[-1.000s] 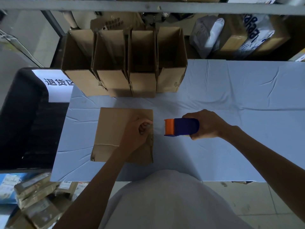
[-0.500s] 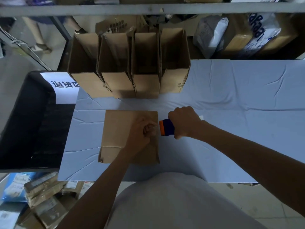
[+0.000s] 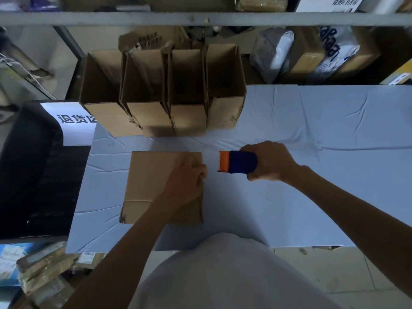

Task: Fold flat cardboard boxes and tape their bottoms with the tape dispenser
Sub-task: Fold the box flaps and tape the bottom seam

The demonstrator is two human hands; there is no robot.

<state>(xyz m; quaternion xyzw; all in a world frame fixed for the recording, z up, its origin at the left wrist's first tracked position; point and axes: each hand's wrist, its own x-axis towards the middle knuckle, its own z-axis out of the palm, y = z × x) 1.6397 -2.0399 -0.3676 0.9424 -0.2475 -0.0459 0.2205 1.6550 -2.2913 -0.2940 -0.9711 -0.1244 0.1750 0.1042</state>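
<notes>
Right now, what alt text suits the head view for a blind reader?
The left hand grips a cardboard box at its right edge on the table; the right hand holds the tape dispenser beside it. Four open boxes stand behind.

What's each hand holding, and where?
The right hand grips the tape dispenser by its rear; the left hand holds the cardboard box at its right edge.

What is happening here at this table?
A person is working on cardboard boxes. The left hand grips the right edge of a box that lies on the table. The right hand grips the tape dispenser just right of that box, with a gap between them. Four open boxes stand in a row at the back of the table.
</notes>
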